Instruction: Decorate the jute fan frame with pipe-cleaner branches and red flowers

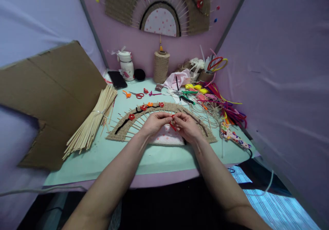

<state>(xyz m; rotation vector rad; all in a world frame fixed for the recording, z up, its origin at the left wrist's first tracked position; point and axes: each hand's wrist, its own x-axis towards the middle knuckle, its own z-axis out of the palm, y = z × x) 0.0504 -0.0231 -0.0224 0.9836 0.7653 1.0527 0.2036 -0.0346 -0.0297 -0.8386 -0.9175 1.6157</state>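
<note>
My left hand (158,121) and my right hand (186,124) meet over the middle of a woven twine fan (169,106). Their fingertips pinch a small piece of red pipe cleaner (173,127), with one end hanging below; its shape is mostly covered by the fingers. The fan lies flat, its thin sticks showing between the woven arc and a white dotted half-round (164,138). Red and orange flowers (143,107) sit along a black branch on its left side. A brown branch runs along the right side.
Scissors (139,95), green-handled pliers (187,98) and loose pipe cleaners (232,112) lie behind the fan. A glue gun (234,136) is at right, a stick bundle (92,120) and cardboard (59,86) at left. A twine spool (161,67) and bottle (126,66) stand at the back.
</note>
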